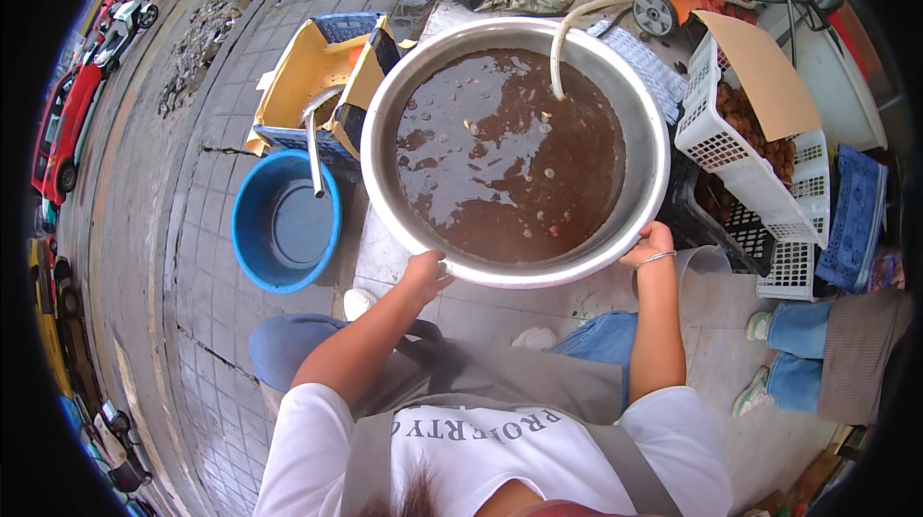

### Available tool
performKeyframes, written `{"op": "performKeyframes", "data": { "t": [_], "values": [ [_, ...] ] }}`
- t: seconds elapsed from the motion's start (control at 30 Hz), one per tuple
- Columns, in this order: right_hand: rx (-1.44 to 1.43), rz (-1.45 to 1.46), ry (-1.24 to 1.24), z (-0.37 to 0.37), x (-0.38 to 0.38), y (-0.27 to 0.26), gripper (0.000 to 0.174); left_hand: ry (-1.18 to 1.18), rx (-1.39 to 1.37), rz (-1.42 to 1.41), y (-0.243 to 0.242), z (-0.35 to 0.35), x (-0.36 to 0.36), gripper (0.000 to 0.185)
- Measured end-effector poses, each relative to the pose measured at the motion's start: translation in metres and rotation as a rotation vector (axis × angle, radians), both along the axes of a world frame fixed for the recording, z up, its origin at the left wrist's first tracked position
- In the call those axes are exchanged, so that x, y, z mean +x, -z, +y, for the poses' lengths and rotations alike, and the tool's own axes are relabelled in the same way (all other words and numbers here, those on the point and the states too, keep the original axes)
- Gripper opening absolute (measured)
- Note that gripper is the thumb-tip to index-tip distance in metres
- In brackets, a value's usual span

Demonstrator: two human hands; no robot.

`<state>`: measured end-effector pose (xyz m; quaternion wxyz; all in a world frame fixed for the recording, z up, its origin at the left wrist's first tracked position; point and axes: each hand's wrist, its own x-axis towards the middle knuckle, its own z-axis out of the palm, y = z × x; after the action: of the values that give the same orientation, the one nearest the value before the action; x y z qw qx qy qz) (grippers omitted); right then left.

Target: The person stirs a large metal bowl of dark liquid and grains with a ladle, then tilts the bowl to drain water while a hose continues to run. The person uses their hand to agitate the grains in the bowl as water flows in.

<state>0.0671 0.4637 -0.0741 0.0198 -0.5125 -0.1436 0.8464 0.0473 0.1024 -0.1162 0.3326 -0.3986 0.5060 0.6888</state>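
A large round metal basin (pixel 640 138) stands before me, holding brown, murky liquid (pixel 505 225) with bits and bubbles floating on it. My left hand (pixel 425 275) grips its near rim at the left, thumb on top and the other fingers partly hidden beneath. At the right of the near rim, my right hand (pixel 650 245) holds on too, a metal bangle around its wrist. The end of a pale hose (pixel 613 5) hangs over the far rim into the liquid.
To the left are a blue plastic tub (pixel 249 229), a cardboard-lined crate (pixel 281 113) and a long-handled metal ladle (pixel 313 146). White plastic crates (pixel 750 164) with brown round items stand at the right. Another person's legs (pixel 797 333) are at far right.
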Motion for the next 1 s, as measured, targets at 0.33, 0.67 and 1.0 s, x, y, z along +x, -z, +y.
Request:
{"op": "performKeyframes", "data": {
  "t": [0.33, 0.67, 1.0],
  "values": [
    [0.095, 0.235, -0.013, 0.003, -0.012, -0.014, 0.035, 0.048, 0.022, -0.023, -0.012, -0.005, -0.018, 0.036],
    [0.429, 0.248, 0.006, -0.008, -0.023, -0.015, 0.008, 0.101, 0.132, 0.017, -0.032, -0.012, -0.032, 0.038],
    [0.737, 0.317, 0.023, -0.003, -0.039, -0.013, 0.009, 0.098, 0.241, 0.017, -0.053, -0.010, -0.040, 0.049]
  ]
}}
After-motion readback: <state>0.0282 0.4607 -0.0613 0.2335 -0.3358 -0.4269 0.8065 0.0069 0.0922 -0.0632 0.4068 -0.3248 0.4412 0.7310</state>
